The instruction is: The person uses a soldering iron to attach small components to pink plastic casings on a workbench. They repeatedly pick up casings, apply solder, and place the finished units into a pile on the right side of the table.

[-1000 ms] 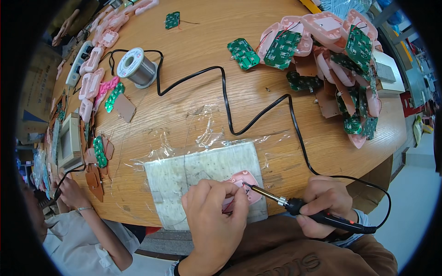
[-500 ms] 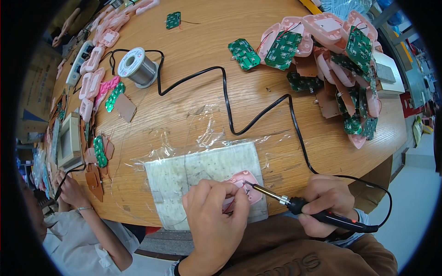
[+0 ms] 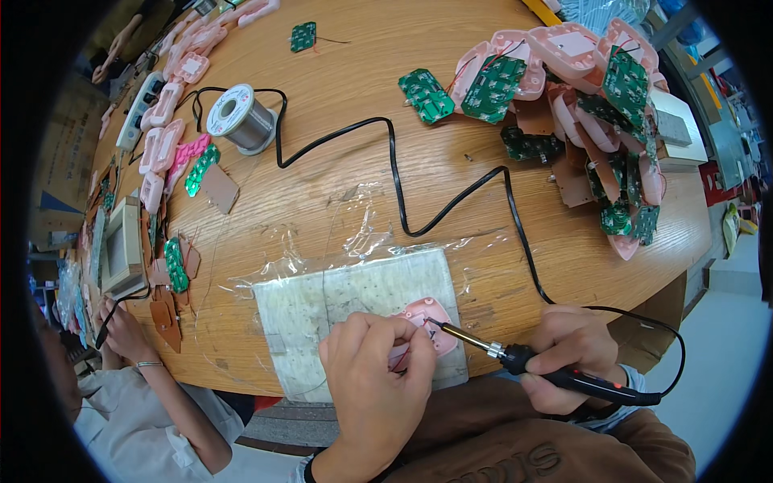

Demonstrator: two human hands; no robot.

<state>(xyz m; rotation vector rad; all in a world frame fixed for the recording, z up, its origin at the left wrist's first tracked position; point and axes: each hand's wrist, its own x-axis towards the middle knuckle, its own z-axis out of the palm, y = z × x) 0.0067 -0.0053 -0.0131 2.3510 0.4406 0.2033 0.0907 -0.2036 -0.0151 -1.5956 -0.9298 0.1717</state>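
My right hand grips the black handle of a soldering iron, its metal tip pointing left. The tip is at a pink plastic shell lying on a pale, stained mat. My left hand is closed in a pinch over the shell's left part, fingertips close to the iron's tip. A thin grey strand of solder wire runs over the mat to this hand; its end is hidden by the fingers. A bit of red wire shows beneath them. Whether the tip touches the shell's inner parts is too small to tell.
A solder spool stands at the back left. The iron's black cord zigzags across the table. Pink shells and green circuit boards are heaped at the right; more shells line the left. Clear film lies behind the mat. Another person's hands work at the left.
Almost nothing differs. The iron and my right hand have shifted very slightly left; my left hand keeps its pinch at the shell.
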